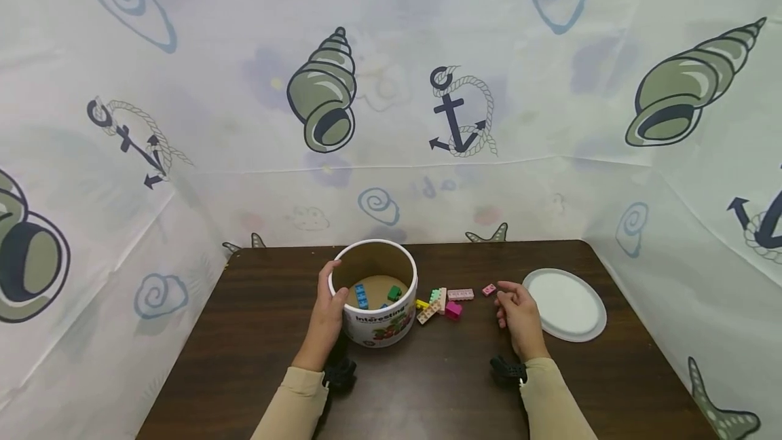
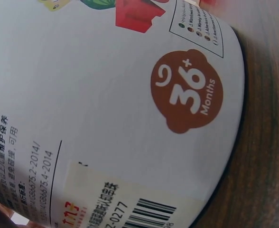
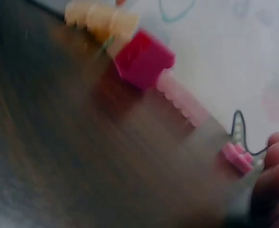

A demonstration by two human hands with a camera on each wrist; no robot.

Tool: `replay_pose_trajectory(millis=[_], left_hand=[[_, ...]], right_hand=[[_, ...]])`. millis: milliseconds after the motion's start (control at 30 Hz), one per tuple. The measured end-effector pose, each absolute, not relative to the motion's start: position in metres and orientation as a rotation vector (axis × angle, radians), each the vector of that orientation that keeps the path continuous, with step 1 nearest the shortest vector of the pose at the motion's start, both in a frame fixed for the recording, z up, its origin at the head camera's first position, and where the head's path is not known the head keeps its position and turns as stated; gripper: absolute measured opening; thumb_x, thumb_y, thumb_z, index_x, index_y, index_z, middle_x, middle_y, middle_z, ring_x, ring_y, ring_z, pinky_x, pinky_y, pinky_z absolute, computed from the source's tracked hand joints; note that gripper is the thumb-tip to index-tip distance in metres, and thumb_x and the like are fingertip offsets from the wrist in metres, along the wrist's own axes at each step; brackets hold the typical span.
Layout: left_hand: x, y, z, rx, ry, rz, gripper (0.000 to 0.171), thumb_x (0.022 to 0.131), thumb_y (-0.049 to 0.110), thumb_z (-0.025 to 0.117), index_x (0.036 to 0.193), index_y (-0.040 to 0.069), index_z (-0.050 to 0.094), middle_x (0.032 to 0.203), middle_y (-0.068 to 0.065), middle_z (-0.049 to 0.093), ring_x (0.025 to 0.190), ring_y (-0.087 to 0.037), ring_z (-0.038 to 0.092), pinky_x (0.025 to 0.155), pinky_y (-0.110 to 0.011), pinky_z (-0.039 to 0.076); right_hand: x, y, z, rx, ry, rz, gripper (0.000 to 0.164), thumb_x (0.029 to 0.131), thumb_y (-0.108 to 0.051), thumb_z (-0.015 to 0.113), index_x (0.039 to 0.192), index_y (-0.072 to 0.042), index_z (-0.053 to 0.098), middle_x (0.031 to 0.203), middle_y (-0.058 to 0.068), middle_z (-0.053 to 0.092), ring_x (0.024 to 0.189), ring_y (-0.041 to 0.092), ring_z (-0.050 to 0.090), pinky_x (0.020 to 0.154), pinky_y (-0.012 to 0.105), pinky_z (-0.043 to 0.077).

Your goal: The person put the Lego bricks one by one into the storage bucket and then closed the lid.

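My left hand (image 1: 325,318) grips the near-left side of a white round tub (image 1: 381,330), fingers along its outer wall and thumb by the rim. Inside the tub lie a blue toy brick (image 1: 362,296) and a green brick (image 1: 394,293). The tub's printed wall (image 2: 111,95) fills most of the left wrist view. My right hand (image 1: 520,314) holds nothing, its fingers loosely bent just right of a small pink brick (image 1: 489,289). That brick (image 3: 237,157) lies on the table beside the fingertips in the blurred right wrist view.
Between tub and right hand is a loose group of bricks: a long light pink one (image 1: 461,295), a magenta one (image 1: 453,310), a peach one (image 1: 429,312) and others. A white plate (image 1: 595,331) sits right on the dark wooden table (image 1: 427,392). Patterned cloth (image 1: 391,189) surrounds it.
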State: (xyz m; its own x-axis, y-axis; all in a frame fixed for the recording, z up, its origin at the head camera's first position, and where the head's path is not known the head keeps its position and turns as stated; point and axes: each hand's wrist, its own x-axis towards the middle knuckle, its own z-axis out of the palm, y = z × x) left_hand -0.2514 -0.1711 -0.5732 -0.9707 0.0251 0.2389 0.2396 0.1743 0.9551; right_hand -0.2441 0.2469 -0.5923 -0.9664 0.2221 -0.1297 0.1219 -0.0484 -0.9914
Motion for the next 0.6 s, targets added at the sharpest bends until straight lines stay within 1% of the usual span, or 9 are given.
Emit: replay_pose_trajectory(millis=[67,167,267,400,500,600], left_hand=[[-0.251,-0.173,-0.573,-0.262,-2.270,-1.897,0.064,0.111,0.042,0.055,0.167,0.032,0.028,0.174,-0.011,0.028,0.152,-0.047,0.040,0.123,-0.073,0.032],[-0.253,-0.174,-0.574,-0.269,-2.263,-1.900,0.063,0.111,0.042,0.054,0.168,0.032,0.028,0.174,-0.012,0.028,0.153,-0.047,0.039,0.123,-0.073,0.031],[-0.255,-0.174,-0.574,-0.278,-2.252,-1.912,0.062,0.111,0.040,0.053,0.167,0.033,0.028,0.174,-0.012,0.028,0.153,-0.048,0.038,0.124,-0.072,0.031],[-0.256,-0.173,-0.574,-0.273,-2.253,-1.921,0.061,0.112,0.038,0.053,0.167,0.031,0.028,0.173,-0.012,0.028,0.153,-0.047,0.039,0.124,-0.072,0.032],[-0.255,-0.173,-0.574,-0.258,-2.269,-1.924,0.062,0.111,0.039,0.054,0.167,0.032,0.028,0.173,-0.012,0.028,0.153,-0.046,0.040,0.124,-0.073,0.032],[-0.254,-0.171,-0.574,-0.252,-2.275,-1.928,0.063,0.111,0.042,0.054,0.167,0.033,0.028,0.174,-0.011,0.028,0.153,-0.047,0.040,0.124,-0.074,0.031]], right_hand=[[-0.247,0.248,-0.601,-0.388,-2.091,2.219,0.039,0.114,-0.015,0.056,0.151,-0.002,0.050,0.091,0.002,0.062,0.065,0.010,0.055,0.053,0.022,0.050],[-0.251,0.247,-0.606,-0.351,-2.113,2.199,0.040,0.113,-0.016,0.057,0.149,-0.002,0.049,0.091,0.003,0.061,0.065,0.011,0.054,0.053,0.023,0.049],[-0.254,0.243,-0.606,-0.338,-2.185,2.104,0.037,0.111,-0.015,0.061,0.145,-0.002,0.055,0.095,0.010,0.064,0.065,0.012,0.056,0.052,0.024,0.050],[-0.257,0.241,-0.610,-0.333,-2.285,1.933,0.039,0.107,-0.010,0.065,0.144,-0.002,0.061,0.118,0.021,0.061,0.064,0.013,0.058,0.051,0.026,0.052],[-0.257,0.243,-0.613,-0.286,-2.371,1.829,0.047,0.105,-0.010,0.069,0.151,-0.004,0.060,0.146,0.022,0.047,0.067,0.011,0.057,0.050,0.025,0.050],[-0.256,0.245,-0.613,-0.215,-2.460,1.777,0.054,0.104,-0.014,0.073,0.156,-0.007,0.058,0.167,0.018,0.030,0.074,0.010,0.054,0.051,0.024,0.048]])
